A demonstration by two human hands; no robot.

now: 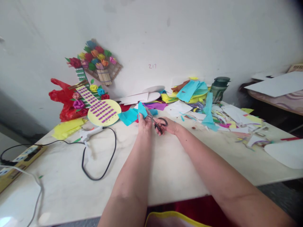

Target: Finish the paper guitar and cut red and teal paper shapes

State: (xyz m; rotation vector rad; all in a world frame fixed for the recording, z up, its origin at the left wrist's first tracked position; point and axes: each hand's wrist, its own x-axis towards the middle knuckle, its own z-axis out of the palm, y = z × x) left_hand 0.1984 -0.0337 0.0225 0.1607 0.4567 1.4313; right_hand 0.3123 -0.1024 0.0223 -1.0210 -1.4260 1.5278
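Note:
My left hand [145,123] pinches a small piece of turquoise crepe paper [142,109] above the middle of the table. In my right hand [169,126] are scissors [163,122] with black handles, my fingers through the loops. The blades point to the left and reach up to the turquoise piece, beside my left fingers; whether they are parted I cannot tell. Another strip of turquoise paper [128,116] lies just left of my left hand. A pale yellow guitar-shaped craft piece [104,113] with purple stripes leans further left.
A white glue gun [92,133] with a looped black cord lies left of my arms, near a power strip [21,160]. Paper scraps [233,118] and a green bottle [220,90] are at the right. A paper-flower decoration [99,61] hangs on the wall.

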